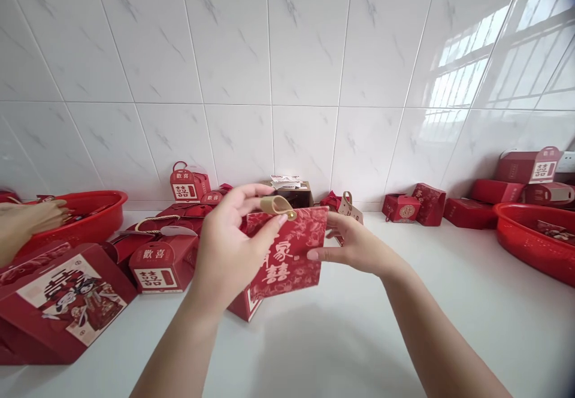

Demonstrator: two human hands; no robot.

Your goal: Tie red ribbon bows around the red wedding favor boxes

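Held up in front of me is a red gift box (309, 239) with pale Chinese characters and a tan strap (275, 205) fixed by a gold stud at its top. My left hand (233, 236) is closed on the upper left of this box, its thumb by the stud. At the right edge, my right hand (353, 243) grips the box, thumb on the front and the other fingers partly hidden behind. Below and behind it, another red box (245, 305) shows only a corner on the table.
Several red boxes, including a small handled box (164, 266) and a large printed box (67, 308), crowd the left. Another person's hand (38, 221) reaches over a red basket (114, 203). A second red basket (516, 236) and stacked boxes (496, 190) stand right. Tiled wall (305, 56) behind.
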